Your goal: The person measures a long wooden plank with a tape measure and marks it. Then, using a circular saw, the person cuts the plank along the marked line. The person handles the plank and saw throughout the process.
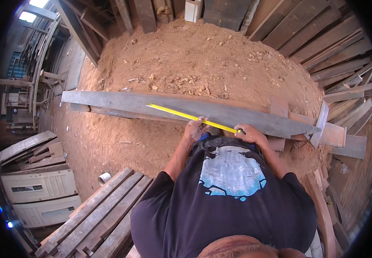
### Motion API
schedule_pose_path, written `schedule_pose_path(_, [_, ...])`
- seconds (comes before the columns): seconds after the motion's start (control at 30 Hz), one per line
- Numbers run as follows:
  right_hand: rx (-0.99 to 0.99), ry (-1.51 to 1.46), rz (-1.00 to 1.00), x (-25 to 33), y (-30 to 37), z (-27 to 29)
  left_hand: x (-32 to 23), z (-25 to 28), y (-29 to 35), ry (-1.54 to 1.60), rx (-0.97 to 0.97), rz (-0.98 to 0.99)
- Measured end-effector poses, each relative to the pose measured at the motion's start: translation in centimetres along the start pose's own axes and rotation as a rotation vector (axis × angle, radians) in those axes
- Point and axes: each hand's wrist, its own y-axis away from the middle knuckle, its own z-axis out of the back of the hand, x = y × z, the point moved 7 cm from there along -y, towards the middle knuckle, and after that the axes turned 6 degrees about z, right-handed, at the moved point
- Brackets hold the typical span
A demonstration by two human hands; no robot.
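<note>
A long grey wooden plank (121, 99) lies in front of me, running left to right over the sawdust. The yellow blade of a tape measure (175, 112) is drawn out slantwise above it, its free end over the plank's left half. My left hand (194, 130) is closed on the blade partway along, fingers pinching it near the plank's front edge. At the blade's right end, my right hand (251, 134) wraps round the dark tape measure case, which the fingers mostly hide.
Sawdust and chips (186, 60) cover the ground. Under the plank's right end are shorter boards (334, 134). Stacked beams (95, 206) lie at lower left, beside cream panels (39, 185). Many boards (298, 26) lean at the far right; a slanted post (76, 30) stands far left.
</note>
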Motion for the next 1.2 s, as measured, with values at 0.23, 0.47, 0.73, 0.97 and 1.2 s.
schedule_pose_path(0.23, [-0.143,0.030,0.102,3.4,-3.6,1.1,1.5,-1.8,-2.6,-0.149,0.107,0.059])
schedule_pose_path(0.47, [-0.160,0.175,0.073,1.3,-8.0,3.2,-1.4,0.2,-4.8,-0.225,-0.028,-0.150])
schedule_pose_path(0.73, [-0.272,0.401,-0.114,-1.4,-11.5,8.3,-3.3,-4.8,1.2,-1.857,-0.275,-0.828])
schedule_pose_path(0.97, [-0.403,0.424,-0.218,0.2,-17.5,13.7,-2.1,-3.4,-0.6,-2.063,-0.152,-0.711])
schedule_pose_path(1.2, [-0.650,0.178,-0.233,-1.9,-16.4,17.3,-1.3,-2.8,-2.5,-2.124,-0.172,-0.652])
